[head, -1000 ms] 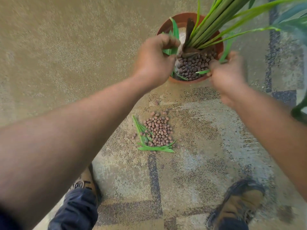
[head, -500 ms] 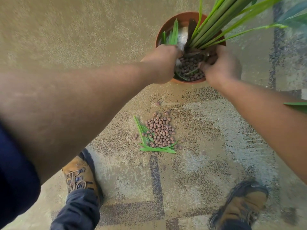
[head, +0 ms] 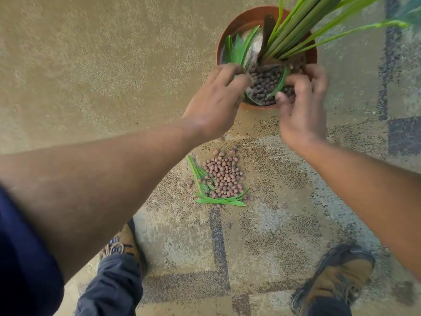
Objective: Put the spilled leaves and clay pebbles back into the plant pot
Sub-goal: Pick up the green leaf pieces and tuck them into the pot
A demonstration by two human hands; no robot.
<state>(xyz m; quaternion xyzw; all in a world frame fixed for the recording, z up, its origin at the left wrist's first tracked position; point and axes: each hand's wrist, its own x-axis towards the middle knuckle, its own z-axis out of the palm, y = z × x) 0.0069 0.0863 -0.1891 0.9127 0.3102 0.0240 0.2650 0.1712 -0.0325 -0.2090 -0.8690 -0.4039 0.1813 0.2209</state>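
Note:
A terracotta plant pot stands at the top of the view, with tall green stalks rising from it. Dark clay pebbles and several loose leaves lie inside. My left hand hovers at the pot's near left rim, fingers apart, with the leaf ends just behind the fingertips. Over the near right rim, my right hand has loosely curled fingers beside one leaf lying on the pebbles. On the floor below the hands sits a spilled pile of pebbles edged with green leaves.
My two brown shoes stand on the speckled, patterned floor at the bottom. Long plant leaves overhang the top right corner.
My left hand, which held a bunch of leaves, has spread its fingers and the leaves now lean inside the pot. My right hand drew back from the pebbles to the rim.

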